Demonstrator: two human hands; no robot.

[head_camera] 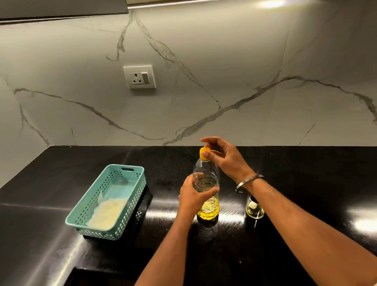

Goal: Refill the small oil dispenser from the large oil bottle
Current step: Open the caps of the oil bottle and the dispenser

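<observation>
A person's left hand (193, 194) wraps around the middle of the large oil bottle (206, 187), which stands upright on the black counter (303, 201), about half full of yellow oil. The right hand (224, 155) pinches the yellow cap (204, 153) between thumb and fingertips, apparently in the act of unscrewing it. The small oil dispenser (254, 208) stands just to the right of the bottle, close under the right forearm.

The step would go best with the bottle kept planted and squeezed only lightly, since its thin plastic could buckle, and with the cap turned fully free before lifting. The forearm should rise clear of the dispenser.

The dispenser's top is hidden behind the wrist and bangle (249, 182), so whether it is open cannot be told. Whether the cap is loose or seated is unclear. A pale cloth lies in the teal basket (93, 212) on the left.
</observation>
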